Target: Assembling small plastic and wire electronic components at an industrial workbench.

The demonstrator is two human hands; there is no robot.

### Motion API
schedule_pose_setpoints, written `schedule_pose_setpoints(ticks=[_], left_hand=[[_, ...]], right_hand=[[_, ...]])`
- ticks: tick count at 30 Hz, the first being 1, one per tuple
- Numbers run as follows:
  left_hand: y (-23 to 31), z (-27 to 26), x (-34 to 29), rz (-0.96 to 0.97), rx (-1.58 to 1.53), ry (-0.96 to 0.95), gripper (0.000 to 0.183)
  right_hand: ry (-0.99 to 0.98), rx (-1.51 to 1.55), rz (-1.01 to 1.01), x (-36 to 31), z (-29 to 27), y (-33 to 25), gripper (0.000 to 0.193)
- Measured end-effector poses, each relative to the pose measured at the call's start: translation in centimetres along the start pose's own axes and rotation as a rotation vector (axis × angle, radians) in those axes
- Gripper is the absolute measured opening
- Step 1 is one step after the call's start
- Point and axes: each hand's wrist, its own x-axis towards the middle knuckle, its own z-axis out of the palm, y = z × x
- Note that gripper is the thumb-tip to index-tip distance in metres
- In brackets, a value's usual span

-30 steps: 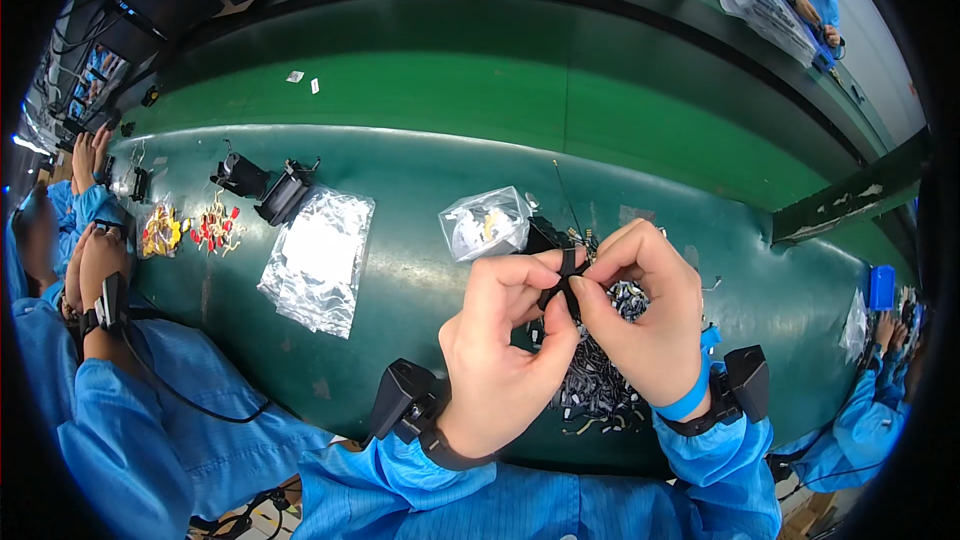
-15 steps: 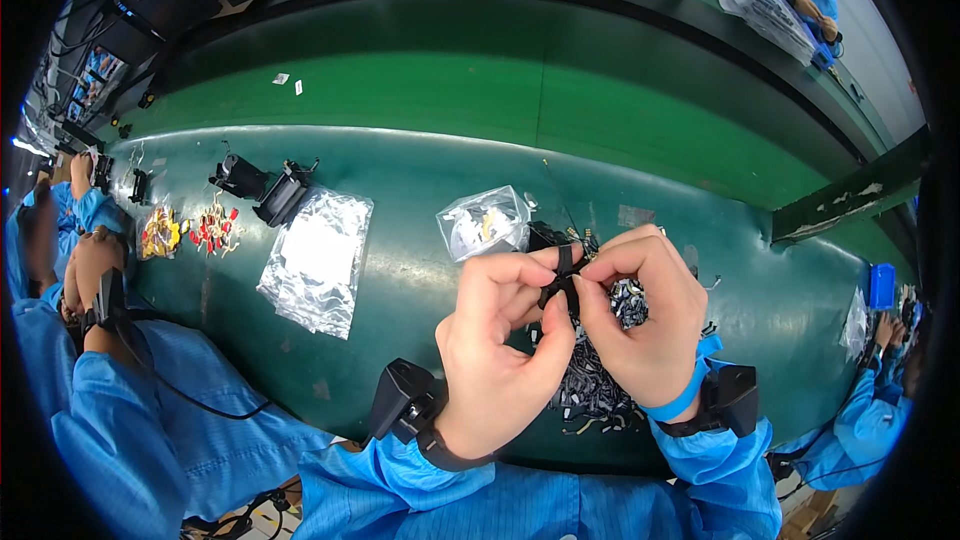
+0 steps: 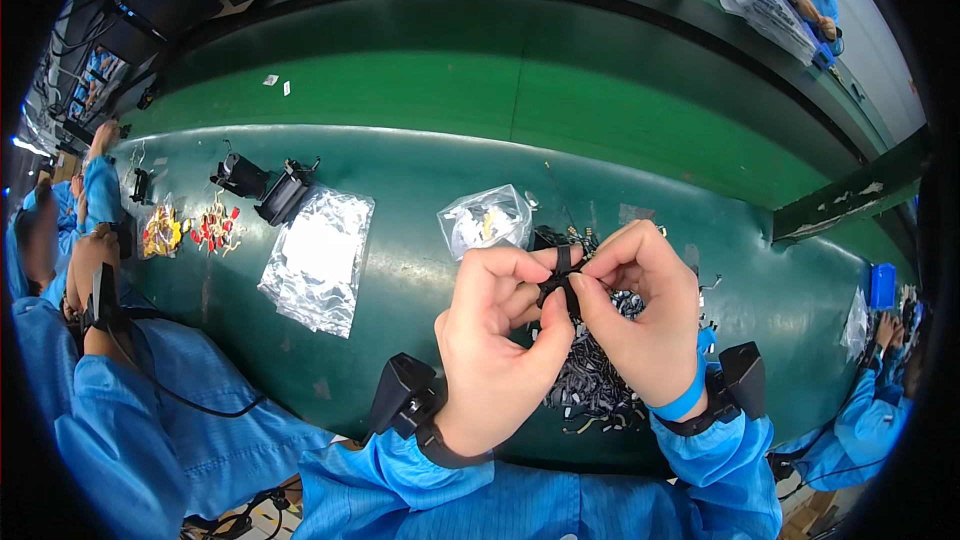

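Between the fingertips of both hands is a small black part (image 3: 562, 285) with a strap-like piece standing up from it; its exact kind is partly hidden by the fingers. My left hand (image 3: 500, 340) pinches it from the left with thumb and fingers. From the right, my right hand (image 3: 650, 315) holds it with thumb and forefinger. Beneath and behind the hands lies a pile of small black cable connectors (image 3: 595, 375), some with pale tips. Just beyond the left hand sits a clear plastic bag (image 3: 487, 220) of white and yellow parts.
Left on the green table (image 3: 400, 310) lie a silvery plastic bag (image 3: 318, 265), two black housings (image 3: 285, 192), red-ended wires (image 3: 214, 230) and yellow-ended wires (image 3: 162, 232). A co-worker's sleeve (image 3: 150, 400) is close at left. A green post (image 3: 850, 198) and blue bin (image 3: 882, 287) stand right.
My hands stay on the black part, with only a slight shift of the right hand. At the left, a co-worker's arm has reached forward over the table.
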Motion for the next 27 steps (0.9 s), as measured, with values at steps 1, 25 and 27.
schedule_pose_setpoints(ticks=[1,25,27], left_hand=[[0.0,0.0,0.0,0.000,0.001,0.000,0.028],[0.0,-0.2,0.2,0.001,-0.036,-0.005,0.027],[0.0,-0.3,0.3,-0.044,-0.090,-0.112,0.033]], right_hand=[[0.010,0.033,0.031,-0.1,0.1,0.0,0.017],[-0.059,-0.137,-0.240,0.3,-0.5,-0.6,0.021],[-0.033,-0.131,-0.247,0.5,-0.7,-0.6,0.021]])
